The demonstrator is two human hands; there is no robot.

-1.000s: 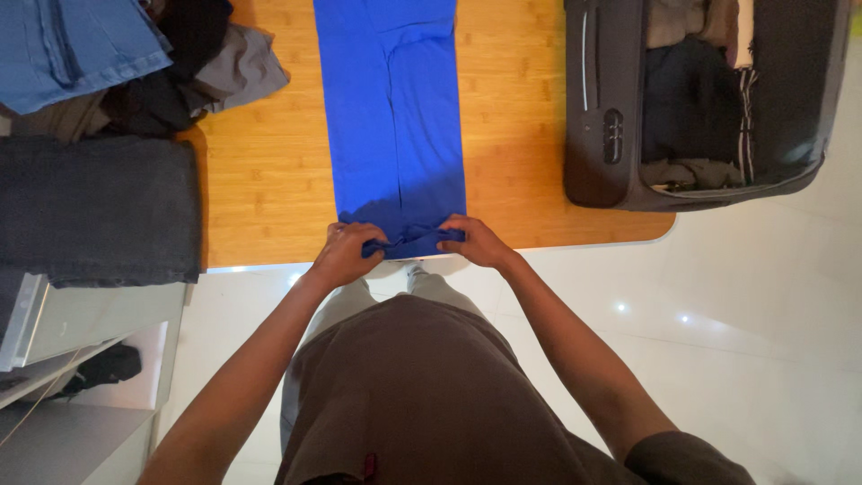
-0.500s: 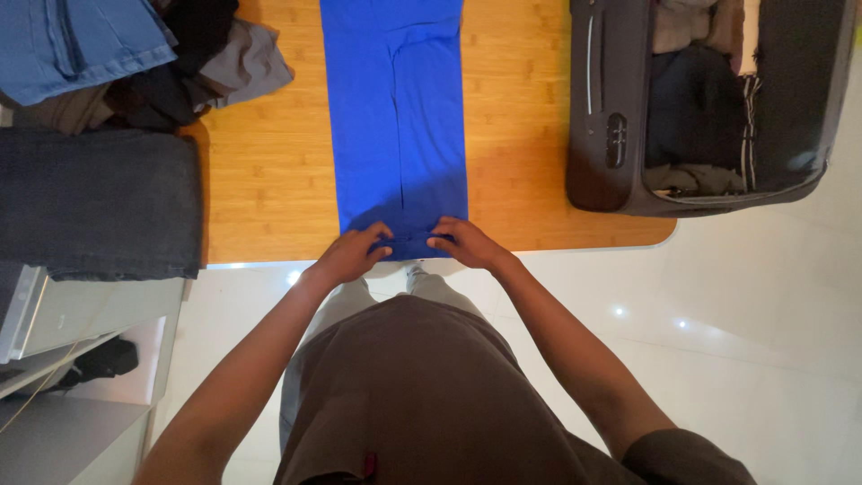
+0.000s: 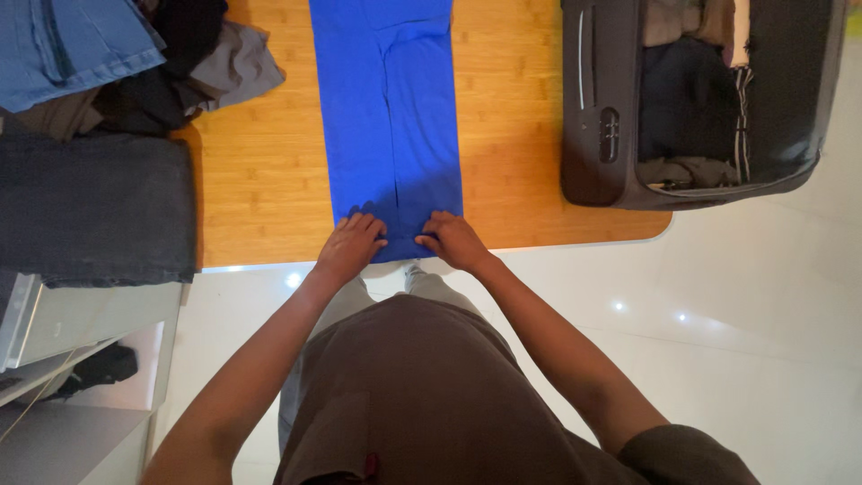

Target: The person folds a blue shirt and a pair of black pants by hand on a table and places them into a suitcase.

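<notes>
A bright blue garment (image 3: 386,117), folded into a long narrow strip, lies lengthwise on the wooden table (image 3: 260,180). Its near end reaches the table's front edge. My left hand (image 3: 350,244) grips the left side of that near end, with the fingers curled over the fabric. Close beside it, my right hand (image 3: 453,239) pinches the right side of the same end. A small fold of blue cloth is bunched between the two hands.
An open dark suitcase (image 3: 593,108) holding folded clothes sits on the table's right end. A folded dark grey garment (image 3: 90,207) and a pile of blue, black and grey clothes (image 3: 135,63) occupy the left. A white shelf unit (image 3: 72,332) stands below left on the pale tiled floor.
Both hands have moved closer together and slightly up the garment. The raised bunch of blue fabric at the near end has been flattened under the fingers.
</notes>
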